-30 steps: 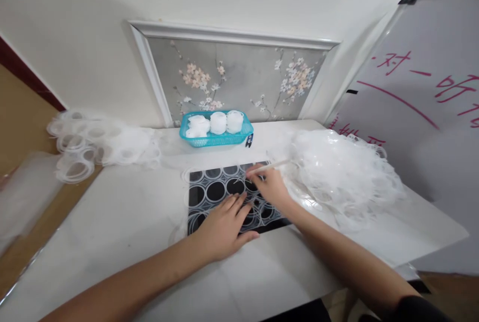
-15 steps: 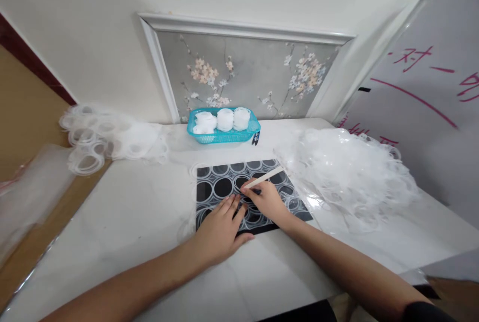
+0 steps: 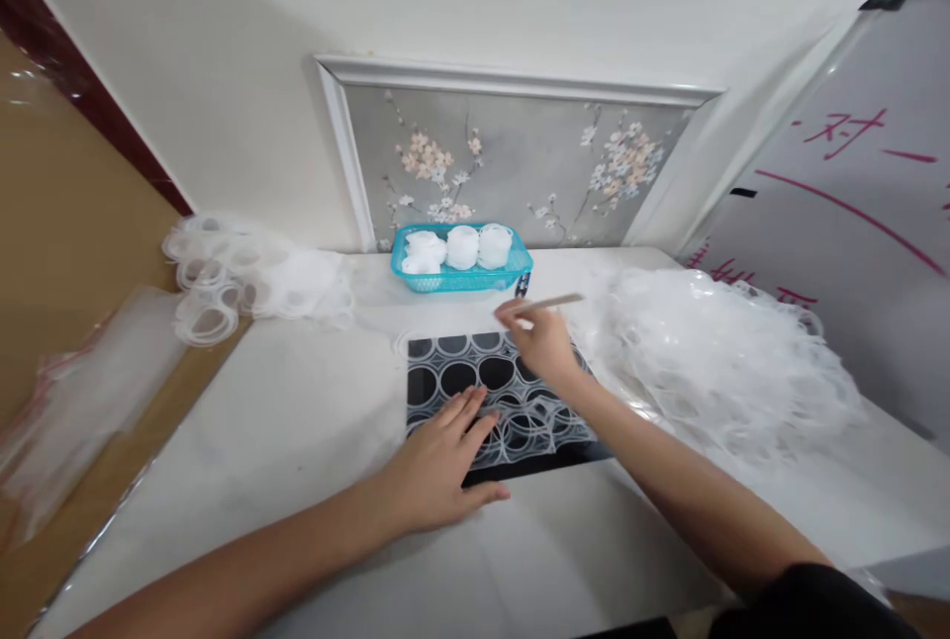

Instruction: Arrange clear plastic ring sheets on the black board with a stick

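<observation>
My left hand (image 3: 441,466) lies flat with fingers spread on a clear plastic sheet of ring outlines (image 3: 526,436), which rests over a black board (image 3: 512,469). The thumb reaches past the board's near edge onto the table. My right hand (image 3: 545,342) pinches a thin, pale flat stick (image 3: 553,302) over the far right part of the board. The stick points to the right and is slightly blurred. Whether anything else sits in that pinch I cannot make out.
A turquoise basket (image 3: 464,280) with stacks of white round discs stands against the wall, a small dark object (image 3: 523,284) beside it. Translucent ring offcuts are heaped at right (image 3: 727,352) and left (image 3: 252,273). Plastic bags (image 3: 104,392) lie far left.
My right hand has lifted from the middle of the sheet toward the basket, stick still in it. The sheet looks shifted and rumpled near its front. My left hand stays put; the view has tilted slightly.
</observation>
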